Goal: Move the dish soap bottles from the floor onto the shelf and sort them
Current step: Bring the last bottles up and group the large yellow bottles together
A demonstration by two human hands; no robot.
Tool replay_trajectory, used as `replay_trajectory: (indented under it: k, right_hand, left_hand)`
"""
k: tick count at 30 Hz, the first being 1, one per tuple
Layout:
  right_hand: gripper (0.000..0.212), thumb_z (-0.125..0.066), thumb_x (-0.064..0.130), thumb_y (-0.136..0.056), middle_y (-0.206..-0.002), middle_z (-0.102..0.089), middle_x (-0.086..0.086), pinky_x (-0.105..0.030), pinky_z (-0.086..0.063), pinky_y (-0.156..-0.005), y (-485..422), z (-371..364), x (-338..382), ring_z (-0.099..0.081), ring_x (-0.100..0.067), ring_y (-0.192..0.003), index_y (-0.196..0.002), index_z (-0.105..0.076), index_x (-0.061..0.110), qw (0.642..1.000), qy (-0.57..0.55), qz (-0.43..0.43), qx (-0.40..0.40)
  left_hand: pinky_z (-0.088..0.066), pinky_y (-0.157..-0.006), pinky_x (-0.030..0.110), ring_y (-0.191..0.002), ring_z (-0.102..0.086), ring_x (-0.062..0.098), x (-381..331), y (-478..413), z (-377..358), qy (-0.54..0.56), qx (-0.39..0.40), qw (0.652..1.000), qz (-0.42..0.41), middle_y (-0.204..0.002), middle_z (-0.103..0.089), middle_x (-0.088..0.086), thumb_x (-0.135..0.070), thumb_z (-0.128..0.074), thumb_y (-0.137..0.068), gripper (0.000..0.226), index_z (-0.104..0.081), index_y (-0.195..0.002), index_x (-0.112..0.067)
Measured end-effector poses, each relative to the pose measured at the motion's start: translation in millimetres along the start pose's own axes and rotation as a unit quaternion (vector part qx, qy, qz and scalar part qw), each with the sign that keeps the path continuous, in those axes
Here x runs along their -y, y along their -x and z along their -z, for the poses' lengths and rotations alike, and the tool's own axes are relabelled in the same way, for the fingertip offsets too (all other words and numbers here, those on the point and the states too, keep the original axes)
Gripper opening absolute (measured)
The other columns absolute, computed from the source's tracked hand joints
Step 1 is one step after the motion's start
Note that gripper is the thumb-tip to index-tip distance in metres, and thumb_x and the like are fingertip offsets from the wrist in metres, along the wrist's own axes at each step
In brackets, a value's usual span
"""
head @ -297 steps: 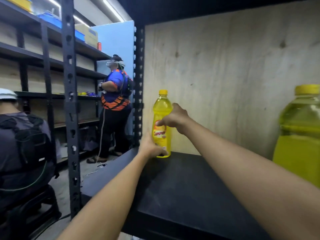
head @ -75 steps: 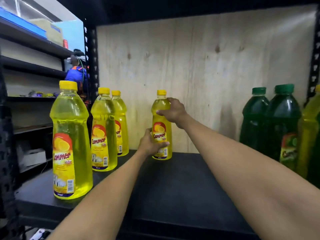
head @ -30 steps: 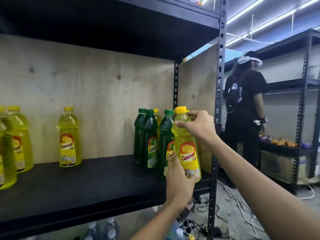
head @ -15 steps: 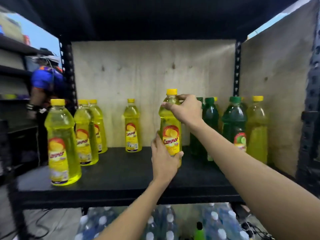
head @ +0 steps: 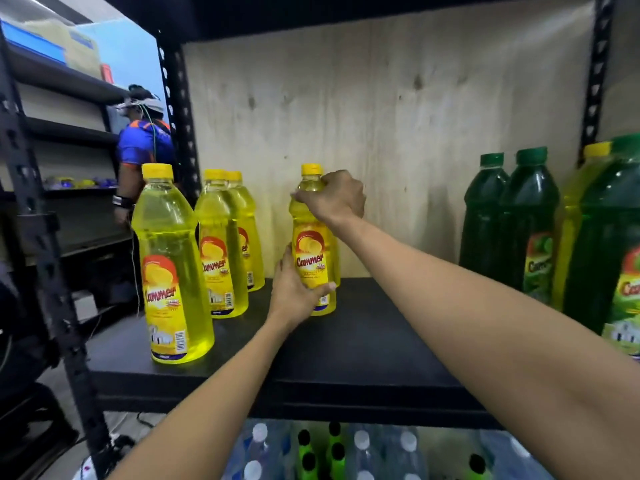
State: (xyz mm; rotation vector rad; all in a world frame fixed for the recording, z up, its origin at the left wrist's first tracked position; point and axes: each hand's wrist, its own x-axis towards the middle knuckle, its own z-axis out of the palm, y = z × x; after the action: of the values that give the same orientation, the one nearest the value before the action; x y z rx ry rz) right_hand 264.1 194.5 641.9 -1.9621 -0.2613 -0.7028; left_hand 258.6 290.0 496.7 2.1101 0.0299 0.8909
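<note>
Upright yellow bottle (head: 314,251) on the shelf (head: 363,348): right hand (head: 334,197) fingers pinching its neck, left hand (head: 298,292) fingers wrapping its base.

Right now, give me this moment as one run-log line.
both hands on yellow bottle | right hand at neck | left hand at base | bottle upright on shelf | green bottles right
</note>
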Motion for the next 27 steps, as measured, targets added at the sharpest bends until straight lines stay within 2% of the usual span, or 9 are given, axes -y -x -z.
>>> replay_trajectory:
  k: [3,7,14,18,21,22,24,26,27]
  right_hand:
    - [0.063,-0.082,0.058,-0.069,-0.12,-0.071,-0.01,-0.032,-0.051,-0.085,-2.7,-12.6,0.9,-0.065,-0.031,-0.114,-0.117,-0.071,0.019,1.0,-0.005,0.008,0.005]
    - [0.063,-0.081,0.057,-0.07,-0.122,-0.069,-0.01,-0.033,-0.051,-0.086,-3.3,-18.3,1.5,-0.064,-0.031,-0.116,-0.119,-0.069,0.019,1.0,-0.009,0.007,0.009]
    - [0.071,-0.083,0.057,-0.069,-0.13,-0.066,-0.007,-0.034,-0.05,-0.09,-2.5,-13.9,3.2,-0.061,-0.029,-0.122,-0.126,-0.065,0.017,0.999,-0.023,-0.015,0.036]
    - [0.072,-0.086,0.047,-0.071,-0.133,-0.064,-0.008,-0.036,-0.052,-0.095,13.3,7.3,7.2,-0.06,-0.028,-0.122,-0.13,-0.061,0.015,0.991,-0.057,-0.056,0.107]
    - [0.058,-0.09,0.035,-0.07,-0.105,-0.072,-0.003,-0.021,-0.049,-0.067,35.5,68.0,0.3,-0.066,-0.016,-0.089,-0.12,-0.067,0.015,0.973,-0.141,-0.062,0.17]
    - [0.048,-0.09,0.03,-0.071,-0.093,-0.072,-0.001,-0.018,-0.047,-0.062,45.6,98.1,-6.8,-0.066,-0.013,-0.081,-0.113,-0.072,0.017,0.975,-0.15,-0.044,0.16]
    - [0.03,-0.087,0.026,-0.073,-0.088,-0.075,0.002,-0.019,-0.053,-0.072,64.5,163.7,-28.1,-0.07,-0.01,-0.084,-0.1,-0.077,0.02,0.987,-0.133,0.0,0.093]
    - [0.02,-0.084,0.023,-0.075,-0.088,-0.075,0.004,-0.022,-0.055,-0.077,79.4,227.4,-51.8,-0.069,-0.005,-0.081,-0.094,-0.077,0.022,0.994,-0.104,0.037,-0.019]
    - [0.018,-0.082,0.022,-0.076,-0.087,-0.073,0.006,-0.024,-0.055,-0.076,80.8,256.6,-65.7,-0.067,-0.004,-0.076,-0.093,-0.077,0.023,0.991,-0.085,0.044,-0.092]
  left_hand:
    - [-0.042,-0.11,0.048,-0.133,-0.046,0.025,13.0,-9.9,5.2,0.019,0.004,1.0,0.009,-0.144,-0.048,0.006,-0.047,-0.092,-0.056,0.118,-0.028,-0.152,-0.019]
    - [-0.048,-0.104,0.049,-0.13,-0.051,0.022,27.7,-14.2,8.6,0.067,0.037,0.997,0.022,-0.142,-0.049,-0.001,-0.069,-0.083,-0.045,0.126,-0.023,-0.15,-0.032]
    - [-0.051,-0.101,0.049,-0.127,-0.053,0.025,26.4,-8.4,9.9,0.044,0.028,0.998,0.027,-0.141,-0.05,0.002,-0.072,-0.081,-0.044,0.127,-0.025,-0.151,-0.03]
    - [-0.04,-0.112,0.047,-0.136,-0.043,0.031,4.0,8.4,15.4,-0.003,0.022,0.999,0.046,-0.147,-0.041,0.012,-0.047,-0.091,-0.058,0.128,-0.014,-0.157,-0.023]
    - [-0.028,-0.114,0.038,-0.139,-0.031,0.036,-31.6,36.4,16.1,-0.055,-0.061,0.996,-0.03,-0.148,-0.033,0.022,-0.032,-0.093,-0.062,0.125,-0.015,-0.157,-0.011]
    - [-0.03,-0.112,0.034,-0.136,-0.035,0.033,-48.6,48.9,14.1,-0.052,-0.094,0.991,-0.083,-0.145,-0.036,0.02,-0.026,-0.09,-0.067,0.111,-0.024,-0.155,-0.012]
    - [-0.039,-0.11,0.038,-0.126,-0.046,0.027,-84.7,73.6,4.1,-0.006,-0.112,0.975,-0.191,-0.132,-0.045,0.01,-0.015,-0.083,-0.076,0.076,-0.047,-0.143,-0.016]
    - [-0.051,-0.098,0.044,-0.114,-0.057,0.018,-124.7,94.9,-11.0,0.055,-0.049,0.965,-0.253,-0.119,-0.053,-0.001,-0.011,-0.079,-0.079,0.052,-0.062,-0.126,-0.023]
    - [-0.055,-0.092,0.038,-0.105,-0.062,0.011,-146.4,104.0,-22.1,0.089,0.002,0.961,-0.261,-0.112,-0.057,-0.007,-0.011,-0.078,-0.079,0.045,-0.065,-0.119,-0.028]
